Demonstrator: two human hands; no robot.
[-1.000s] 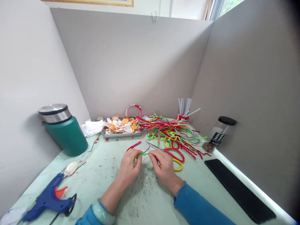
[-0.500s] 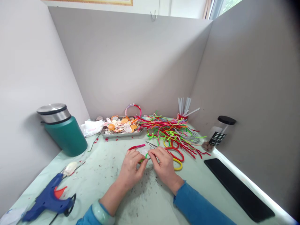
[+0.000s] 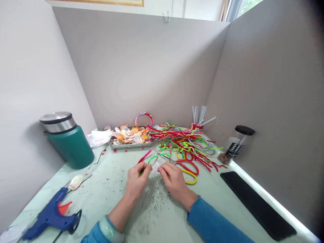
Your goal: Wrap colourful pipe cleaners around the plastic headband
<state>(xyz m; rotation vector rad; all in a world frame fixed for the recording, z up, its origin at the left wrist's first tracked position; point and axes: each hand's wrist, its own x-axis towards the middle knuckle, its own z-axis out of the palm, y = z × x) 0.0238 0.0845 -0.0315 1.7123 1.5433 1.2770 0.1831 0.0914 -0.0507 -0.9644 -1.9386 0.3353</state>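
Observation:
My left hand point(image 3: 136, 179) is pinched shut on a fuzzy pipe cleaner. A pink-red length point(image 3: 144, 156) sticks up beyond its knuckles, and a bright green length point(image 3: 153, 157) arcs away from its fingertips to the right. Whether these are one twisted piece I cannot tell. A small gap separates it from my right hand point(image 3: 172, 177), whose thumb and fingers are also pinched together; what they hold, if anything, is too small to make out. Just beyond my right hand lie scissors with red handles point(image 3: 188, 165); a yellow handle loop point(image 3: 191, 176) shows beside them.
Behind are a metal tray point(image 3: 131, 145) of shells and buttons, a beaded ring point(image 3: 136, 118) and a heap of pipe cleaners point(image 3: 182, 136). A green bottle point(image 3: 72, 148) and blue glue gun point(image 3: 52, 214) are left; a jar point(image 3: 235, 145) and black slab point(image 3: 255, 204) right.
My hands have moved apart, the left one shifting left and slightly toward me. The green length now shows as a longer arc, and the pink-red end points more steeply upward.

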